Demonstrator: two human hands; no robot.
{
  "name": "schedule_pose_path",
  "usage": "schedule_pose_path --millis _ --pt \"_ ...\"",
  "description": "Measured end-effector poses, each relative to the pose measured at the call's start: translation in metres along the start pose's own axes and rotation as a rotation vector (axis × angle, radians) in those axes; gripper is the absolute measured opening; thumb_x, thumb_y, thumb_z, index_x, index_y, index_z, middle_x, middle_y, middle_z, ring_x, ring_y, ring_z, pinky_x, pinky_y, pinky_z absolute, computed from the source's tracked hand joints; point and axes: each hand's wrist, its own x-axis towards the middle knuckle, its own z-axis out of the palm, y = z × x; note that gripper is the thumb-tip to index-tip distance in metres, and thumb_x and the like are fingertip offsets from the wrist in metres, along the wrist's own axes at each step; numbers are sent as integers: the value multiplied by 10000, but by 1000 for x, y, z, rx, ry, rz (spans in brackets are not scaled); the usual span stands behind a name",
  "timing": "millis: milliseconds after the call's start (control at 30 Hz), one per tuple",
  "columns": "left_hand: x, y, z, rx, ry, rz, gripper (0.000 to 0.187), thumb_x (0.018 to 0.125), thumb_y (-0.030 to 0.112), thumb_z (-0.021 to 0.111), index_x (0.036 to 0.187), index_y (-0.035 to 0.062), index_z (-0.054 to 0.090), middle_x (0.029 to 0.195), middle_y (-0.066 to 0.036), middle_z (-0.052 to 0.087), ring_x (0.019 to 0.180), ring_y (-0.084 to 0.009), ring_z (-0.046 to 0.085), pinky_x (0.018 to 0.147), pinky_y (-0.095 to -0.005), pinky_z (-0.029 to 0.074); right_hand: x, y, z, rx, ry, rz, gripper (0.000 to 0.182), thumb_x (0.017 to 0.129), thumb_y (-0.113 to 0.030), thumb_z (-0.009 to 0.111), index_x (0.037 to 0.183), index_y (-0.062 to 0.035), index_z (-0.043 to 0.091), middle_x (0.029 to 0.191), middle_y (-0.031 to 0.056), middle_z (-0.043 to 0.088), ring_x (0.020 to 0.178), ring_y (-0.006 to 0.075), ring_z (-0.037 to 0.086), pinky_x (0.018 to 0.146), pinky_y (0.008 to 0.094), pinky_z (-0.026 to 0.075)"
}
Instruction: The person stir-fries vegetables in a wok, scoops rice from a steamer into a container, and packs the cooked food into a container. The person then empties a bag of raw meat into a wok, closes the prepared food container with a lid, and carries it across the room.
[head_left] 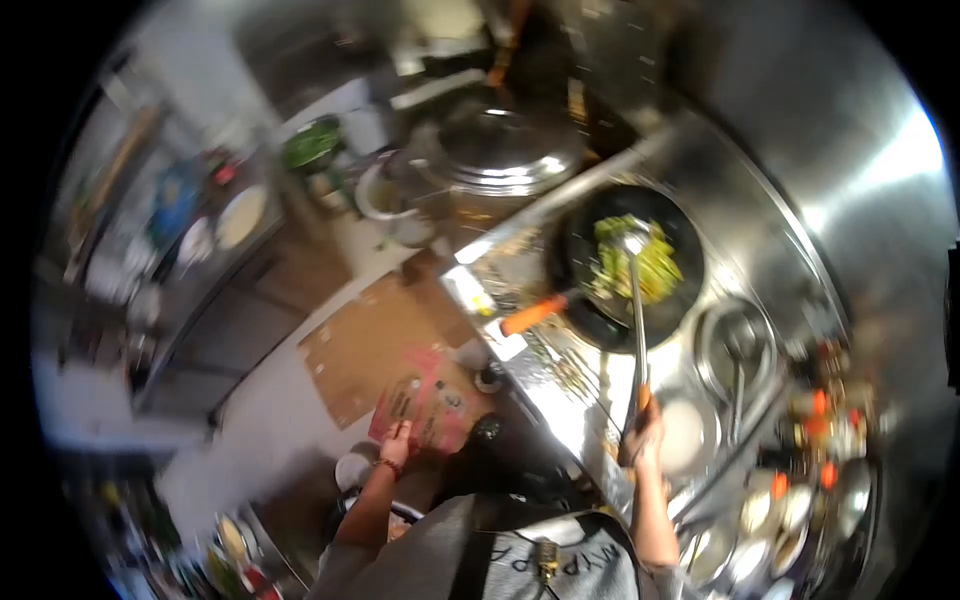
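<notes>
A dark wok (590,325) with an orange handle sits on the steel stove, holding green and yellow leafy vegetables (655,265). My right hand (646,440) grips a long metal ladle (640,330) by its orange-brown handle. The ladle's bowl rests on the vegetables. My left hand (396,446) hangs low at the left, apart from the wok; its fingers are blurred, and whether they hold anything is unclear. Behind it on the floor lies cardboard with pink print (425,400).
A large lidded pot (500,150) stands beyond the wok. Right of the wok are a metal pot with a ladle (708,350) and a bowl of pale contents (684,435). Seasoning containers (820,430) crowd the right. A steel counter (215,310) stands at the left.
</notes>
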Motion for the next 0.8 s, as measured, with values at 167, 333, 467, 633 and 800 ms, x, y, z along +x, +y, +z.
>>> schedule_pose_path --millis 167,333,467,633,800 --pt "29 98 41 -152 -267 104 340 890 346 419 1076 68 479 860 -69 583 663 -123 575 570 -256 488 31 -94 -55 -237 180 292 322 812 -134 521 1069 60 512 872 218 613 800 258 611 730 341 466" --pt "49 194 135 -196 -617 196 340 900 312 410 1088 35 469 896 -93 577 735 -164 585 649 -276 489 -10 -69 -27 -303 30 136 284 743 -103 546 977 50 496 747 257 577 727 376 586 665 413 472" --pt "46 219 174 -392 -851 41 317 896 285 427 1043 10 485 875 -120 580 755 -210 583 674 -306 480 -38 -85 -28 -291 60 22 202 763 -79 530 927 21 467 695 254 547 695 418 548 629 434 444" --pt "8 226 170 -415 -909 -23 256 893 237 441 1012 20 506 835 -130 584 704 -204 574 631 -308 469 -47 -105 -70 -89 -94 102 321 774 -30 505 1093 7 488 780 198 594 715 339 582 652 401 444" --pt "-10 212 193 -478 -1071 -61 215 875 137 459 1060 28 473 853 -124 576 726 -203 577 655 -324 480 -14 -96 -71 -292 -96 241 336 770 -35 509 1093 52 472 732 215 580 673 281 603 629 347 455"
